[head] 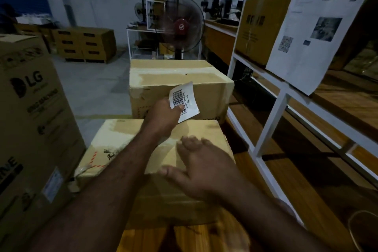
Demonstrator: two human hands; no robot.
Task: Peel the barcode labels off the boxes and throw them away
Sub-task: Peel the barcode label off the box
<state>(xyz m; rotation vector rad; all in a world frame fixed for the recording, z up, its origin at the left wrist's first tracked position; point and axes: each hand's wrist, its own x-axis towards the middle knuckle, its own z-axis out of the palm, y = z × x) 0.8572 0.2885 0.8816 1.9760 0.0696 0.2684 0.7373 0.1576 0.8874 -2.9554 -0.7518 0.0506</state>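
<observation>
My left hand [163,115] is raised over the near cardboard box [126,143] and pinches a white barcode label [185,99], which curls free of any box. My right hand [202,168] lies flat, fingers spread, on the top of that same near box. A second cardboard box [176,75] stands just behind, with pale patches on its top. On the large LG carton [34,112] at the left a small label [53,184] is stuck to its side.
A white metal shelf rack [272,108] with wooden boards runs along the right, holding a carton [263,26] and a hanging printed sheet [319,22]. A standing fan [182,26] is behind the boxes. Stacked small cartons [86,44] sit on the floor far left.
</observation>
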